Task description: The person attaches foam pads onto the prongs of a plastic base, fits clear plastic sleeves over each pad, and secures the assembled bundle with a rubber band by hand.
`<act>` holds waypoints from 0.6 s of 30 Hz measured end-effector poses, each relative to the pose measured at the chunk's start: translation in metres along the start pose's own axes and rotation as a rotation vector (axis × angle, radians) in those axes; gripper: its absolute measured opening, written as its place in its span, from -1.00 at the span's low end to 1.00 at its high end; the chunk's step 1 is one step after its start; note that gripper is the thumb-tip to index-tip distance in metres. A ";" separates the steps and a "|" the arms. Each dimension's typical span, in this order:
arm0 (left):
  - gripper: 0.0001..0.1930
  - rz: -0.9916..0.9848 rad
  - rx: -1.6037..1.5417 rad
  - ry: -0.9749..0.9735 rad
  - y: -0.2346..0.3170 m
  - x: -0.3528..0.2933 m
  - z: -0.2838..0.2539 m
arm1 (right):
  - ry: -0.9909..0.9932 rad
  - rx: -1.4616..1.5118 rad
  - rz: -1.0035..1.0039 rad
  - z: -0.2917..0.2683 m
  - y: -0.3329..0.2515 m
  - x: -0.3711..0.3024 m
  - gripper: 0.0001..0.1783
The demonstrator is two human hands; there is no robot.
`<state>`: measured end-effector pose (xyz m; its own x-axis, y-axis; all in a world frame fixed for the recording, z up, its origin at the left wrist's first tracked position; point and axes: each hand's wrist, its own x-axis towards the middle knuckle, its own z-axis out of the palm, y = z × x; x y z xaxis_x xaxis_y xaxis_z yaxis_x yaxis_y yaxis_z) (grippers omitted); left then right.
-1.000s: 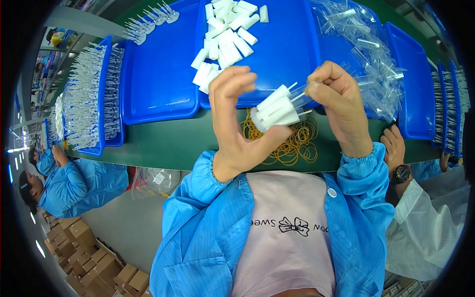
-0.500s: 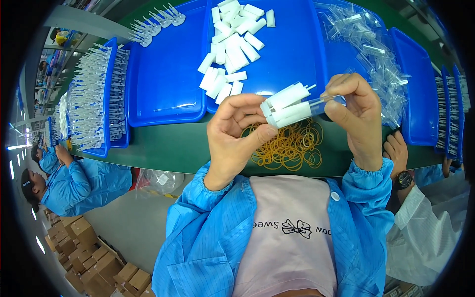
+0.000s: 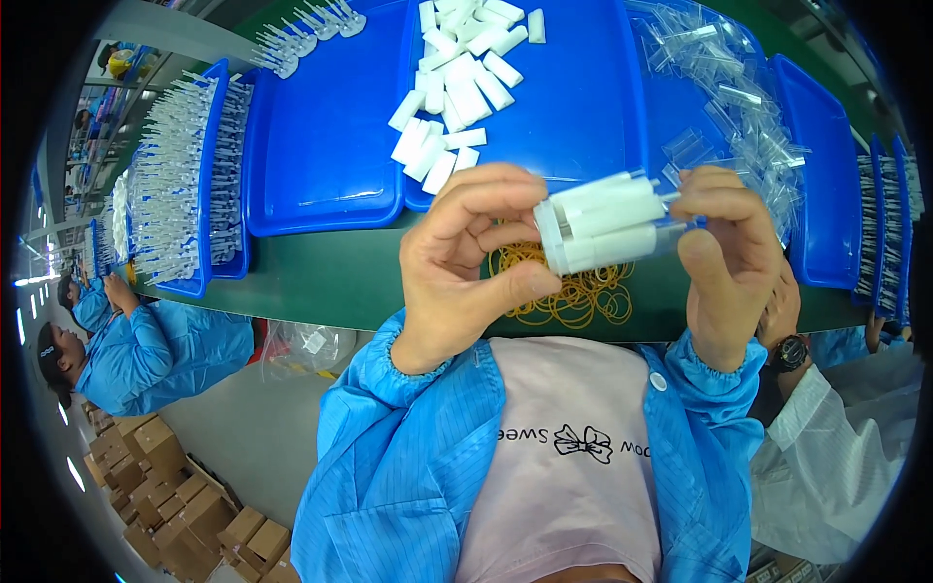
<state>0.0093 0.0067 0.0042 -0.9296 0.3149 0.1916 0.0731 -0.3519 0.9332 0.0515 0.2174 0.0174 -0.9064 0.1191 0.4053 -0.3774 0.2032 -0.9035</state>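
My left hand (image 3: 466, 257) grips the white round base (image 3: 551, 236) of a small assembly, thumb below and fingers above. Several white cylindrical pieces (image 3: 610, 222) stick out from that base toward the right, with thin pins showing at their far ends. A clear plastic sleeve (image 3: 667, 236) surrounds the end of the lower piece. My right hand (image 3: 727, 243) has its thumb and fingertips curled around the sleeve's outer end; exact finger contact is blurred. Below the assembly, a heap of yellow rubber bands (image 3: 573, 299) lies on the green table, partly hidden.
Ahead, a blue tray (image 3: 573, 117) holds loose white blocks (image 3: 465, 92); another holds clear sleeves (image 3: 748, 121). At left, a blue rack (image 3: 209, 185) bristles with white pronged parts, beside a tray (image 3: 326, 146). A co-worker's watch-wearing arm (image 3: 792, 352) rests close on the right.
The clear sleeve has slid left over the lower white piece, with my right hand following downward. The assembly has shifted slightly right and down and turned.
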 end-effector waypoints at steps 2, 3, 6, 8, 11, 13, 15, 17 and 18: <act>-0.47 -0.011 -0.104 -0.099 0.000 -0.003 -0.003 | 0.074 0.036 -0.085 0.002 -0.004 -0.004 -0.74; -0.47 -0.012 -0.105 -0.097 0.000 -0.003 -0.004 | 0.072 0.036 -0.084 0.004 -0.006 -0.006 -0.74; -0.48 -0.050 -0.169 -0.152 0.003 -0.002 -0.004 | 0.120 0.104 -0.098 0.005 -0.011 -0.011 -0.75; -0.53 -0.006 -0.191 -0.203 0.007 -0.005 -0.004 | 0.120 0.069 -0.130 0.003 -0.013 -0.013 -0.77; -0.57 -0.030 -0.218 -0.208 0.007 -0.006 -0.003 | 0.120 0.054 -0.182 0.000 -0.014 -0.014 -0.77; -0.58 -0.033 -0.210 -0.201 0.007 -0.005 -0.003 | 0.111 0.038 -0.186 -0.001 -0.015 -0.015 -0.77; -0.59 -0.036 -0.201 -0.195 0.007 -0.004 -0.002 | 0.103 0.022 -0.190 -0.002 -0.015 -0.016 -0.78; -0.59 -0.029 -0.216 -0.190 0.009 -0.005 -0.002 | 0.103 0.027 -0.176 0.000 -0.016 -0.018 -0.79; -0.59 -0.031 -0.215 -0.186 0.010 -0.005 -0.001 | 0.100 0.029 -0.173 0.001 -0.017 -0.019 -0.79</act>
<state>0.0142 0.0008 0.0120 -0.8465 0.4778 0.2348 -0.0514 -0.5123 0.8573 0.0749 0.2106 0.0245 -0.8050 0.1809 0.5650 -0.5322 0.2007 -0.8225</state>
